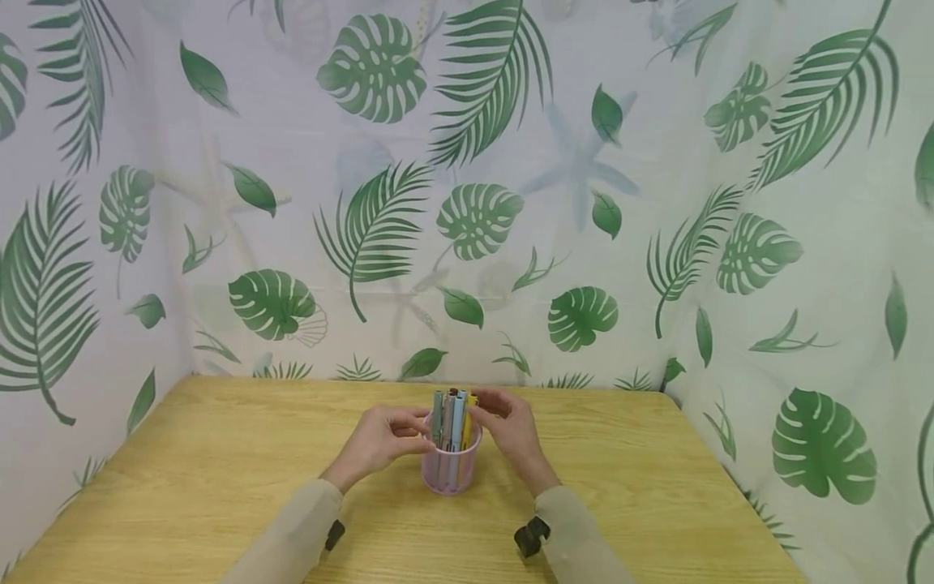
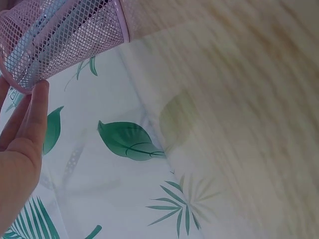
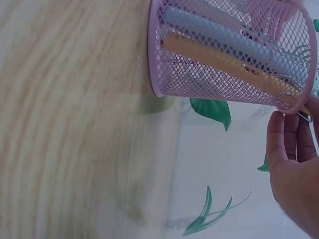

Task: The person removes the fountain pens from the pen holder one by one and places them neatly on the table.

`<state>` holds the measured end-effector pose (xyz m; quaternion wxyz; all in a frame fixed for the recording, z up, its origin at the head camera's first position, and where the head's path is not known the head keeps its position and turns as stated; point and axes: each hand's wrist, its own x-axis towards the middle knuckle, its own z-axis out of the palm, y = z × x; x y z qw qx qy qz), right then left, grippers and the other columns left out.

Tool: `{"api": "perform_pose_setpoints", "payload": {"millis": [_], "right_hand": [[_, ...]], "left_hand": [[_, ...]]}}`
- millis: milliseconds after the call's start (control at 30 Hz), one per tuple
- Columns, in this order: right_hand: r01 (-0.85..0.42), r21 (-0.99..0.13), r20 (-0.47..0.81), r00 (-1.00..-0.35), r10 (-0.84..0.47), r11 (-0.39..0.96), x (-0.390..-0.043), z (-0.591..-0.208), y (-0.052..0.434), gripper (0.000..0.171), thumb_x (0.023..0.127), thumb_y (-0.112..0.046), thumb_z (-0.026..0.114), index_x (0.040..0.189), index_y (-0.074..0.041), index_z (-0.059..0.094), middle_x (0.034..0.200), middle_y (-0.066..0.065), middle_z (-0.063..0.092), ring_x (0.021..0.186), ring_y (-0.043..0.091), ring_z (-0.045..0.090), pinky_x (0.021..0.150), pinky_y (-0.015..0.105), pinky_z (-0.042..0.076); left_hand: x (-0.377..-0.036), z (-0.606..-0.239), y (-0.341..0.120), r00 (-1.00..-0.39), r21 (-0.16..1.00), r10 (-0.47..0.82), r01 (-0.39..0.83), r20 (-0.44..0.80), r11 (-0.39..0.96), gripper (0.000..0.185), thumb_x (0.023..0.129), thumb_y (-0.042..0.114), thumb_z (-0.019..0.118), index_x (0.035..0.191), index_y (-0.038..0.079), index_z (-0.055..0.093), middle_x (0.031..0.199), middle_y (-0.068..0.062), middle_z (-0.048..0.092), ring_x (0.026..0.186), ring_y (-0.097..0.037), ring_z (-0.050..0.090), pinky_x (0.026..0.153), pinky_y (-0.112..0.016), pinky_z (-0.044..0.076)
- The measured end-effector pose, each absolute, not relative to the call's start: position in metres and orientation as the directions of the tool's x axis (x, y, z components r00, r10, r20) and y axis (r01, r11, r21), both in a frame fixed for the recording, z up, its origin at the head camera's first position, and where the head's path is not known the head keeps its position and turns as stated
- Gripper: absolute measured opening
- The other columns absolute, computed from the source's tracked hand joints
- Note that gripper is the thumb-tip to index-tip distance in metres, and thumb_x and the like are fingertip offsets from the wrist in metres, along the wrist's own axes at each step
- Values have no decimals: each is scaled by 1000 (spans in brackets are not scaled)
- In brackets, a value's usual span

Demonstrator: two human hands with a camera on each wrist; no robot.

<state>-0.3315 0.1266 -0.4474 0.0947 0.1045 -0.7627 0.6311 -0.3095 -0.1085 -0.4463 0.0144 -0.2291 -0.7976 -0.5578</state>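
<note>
1 pink mesh pen holder [image 1: 447,477], upright, containing pens [image 1: 458,418]; left hand [image 1: 372,442], fingers extended, touching rim [image 3: 313,55]; right hand [image 1: 514,426], fingers extended, likewise.

The pen cup [image 3: 219,82] looks like painted metal mesh, its base band [image 3: 154,55] smooth. The pens [image 1: 458,422] look like smooth plastic. The table [image 1: 219,454] is wood-grained, faintly glossy. The printed sheet [image 1: 642,268] looks thin and smooth, cloth or plastic being unclear. The sleeves [image 1: 292,527] are matt cloth.
</note>
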Motion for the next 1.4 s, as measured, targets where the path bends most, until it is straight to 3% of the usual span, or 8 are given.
{"api": "perform_pose_setpoints", "payload": {"millis": [233, 400, 567, 767, 900, 1200, 1400], "right_hand": [[-293, -944, 295, -955, -13, 151, -332, -442, 131, 29, 89, -9, 72, 117, -4, 69, 117, 14, 69, 108, 24, 64, 91, 34, 56], [-329, -943, 328, -944, -16, 51, -333, -436, 131, 28, 91, -3, 68, 118, 1, 66, 117, 21, 68, 100, 14, 66, 83, 29, 59], [-387, -922, 387, -922, 10, -2, -334, -435, 134, 27, 91, 0, 67, 118, 1, 66, 113, 23, 68, 93, 9, 67, 80, 34, 61], [-438, -897, 437, -899, 39, -54, -334, -432, 138, 27, 92, -2, 67, 118, -5, 67, 116, 27, 65, 94, 13, 69, 77, 35, 61], [-441, -893, 438, -898, 49, -89, -335, -430, 139, 31, 91, -5, 68, 121, 0, 65, 118, 29, 64, 93, 13, 69, 76, 35, 61], [-468, -869, 456, -884, 108, -163, -338, -427, 139, 34, 89, -2, 69, 121, 7, 63, 100, -2, 73, 88, 11, 70, 70, 35, 62], [-448, -867, 417, -892, 176, -216, -337, -426, 139, 33, 87, 5, 70, 119, 10, 63, 106, 15, 72, 86, 12, 71, 70, 36, 62]], "left_hand": [[-312, -447, -107, -890, 892, 363, 379, 278, 247, 28, 77, 23, 84, 96, 4, 76, 132, -17, 63, 111, -31, 67, 89, -33, 57], [-312, -448, -106, -887, 884, 364, 389, 284, 258, 23, 79, 21, 83, 94, 6, 76, 134, -18, 61, 115, -31, 65, 96, -41, 54], [-311, -449, -107, -879, 878, 376, 402, 291, 259, 15, 81, 19, 81, 90, 8, 76, 136, -20, 59, 120, -32, 62, 98, -44, 52], [-310, -450, -108, -884, 877, 362, 402, 297, 263, 12, 81, 18, 81, 89, 10, 77, 136, -18, 59, 115, -32, 65, 93, -35, 56], [-311, -451, -108, -882, 880, 361, 403, 301, 251, 13, 81, 17, 81, 89, 7, 76, 135, -19, 60, 109, -32, 68, 85, -29, 58], [-310, -449, -110, -895, 895, 352, 371, 274, 247, 16, 81, 17, 80, 92, 6, 76, 137, -15, 60, 109, -33, 68, 80, -26, 59], [-312, -451, -110, -891, 895, 359, 376, 278, 240, 19, 81, 18, 81, 93, 4, 75, 136, -17, 59, 110, -34, 68, 80, -26, 59]]}}
